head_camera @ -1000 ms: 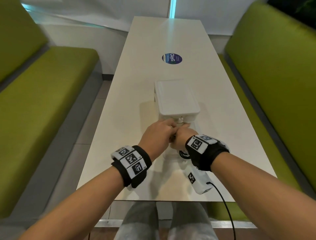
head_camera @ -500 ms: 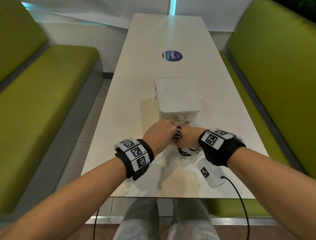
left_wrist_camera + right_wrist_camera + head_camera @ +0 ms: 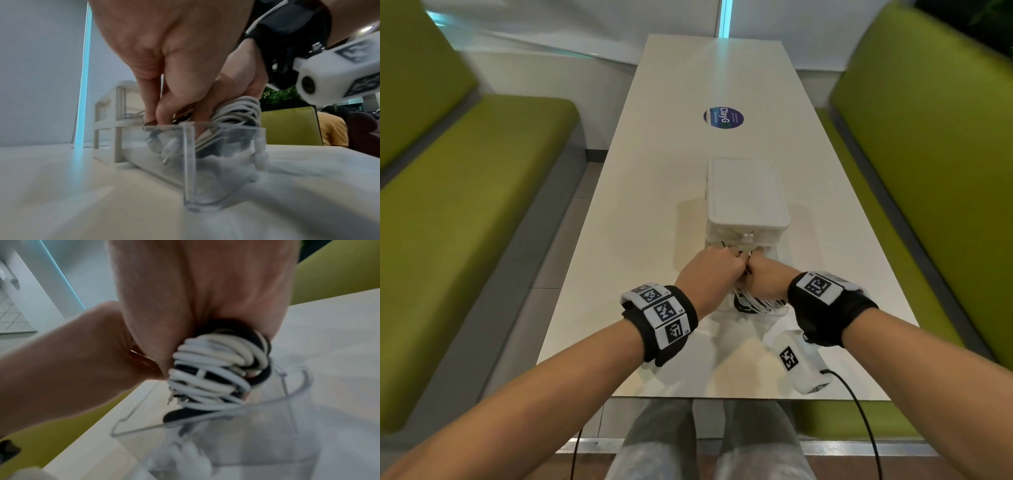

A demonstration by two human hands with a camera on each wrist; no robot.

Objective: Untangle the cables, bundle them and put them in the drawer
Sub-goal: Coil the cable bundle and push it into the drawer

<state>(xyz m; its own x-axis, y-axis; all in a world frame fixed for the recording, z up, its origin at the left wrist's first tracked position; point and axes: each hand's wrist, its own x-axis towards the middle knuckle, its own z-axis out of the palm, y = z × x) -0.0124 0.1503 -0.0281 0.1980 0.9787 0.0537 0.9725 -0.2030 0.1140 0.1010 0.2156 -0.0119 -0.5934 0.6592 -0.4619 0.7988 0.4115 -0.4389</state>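
Two hands meet over the clear plastic drawer (image 3: 205, 164), which stands pulled out toward the near end of the long white table (image 3: 654, 205) from the small white drawer cabinet (image 3: 747, 195). The right hand (image 3: 767, 279) has its fingers curled round the coiled bundle of white and black cables (image 3: 213, 368), holding it just above the drawer's rim with its lower loops already dipping inside. The left hand (image 3: 709, 274) pinches loose cable ends between its fingertips (image 3: 162, 113) at the far side of the bundle, right over the drawer.

To do this step well, I judge the bundle should go down flat along the drawer's length, with the loose plug ends tucked under the rim first, so nothing sticks up and catches on the cabinet frame when the drawer is pushed shut. The right hand's hold should not loosen until the coil rests on the drawer floor, or the loops may spring apart.

The head view hides the drawer almost wholly behind the hands and shows only a sliver of cable. The left wrist view shows the drawer's clear walls and a white plug (image 3: 170, 151) hanging inside. The right wrist view alone shows how the white and black loops are wound together.
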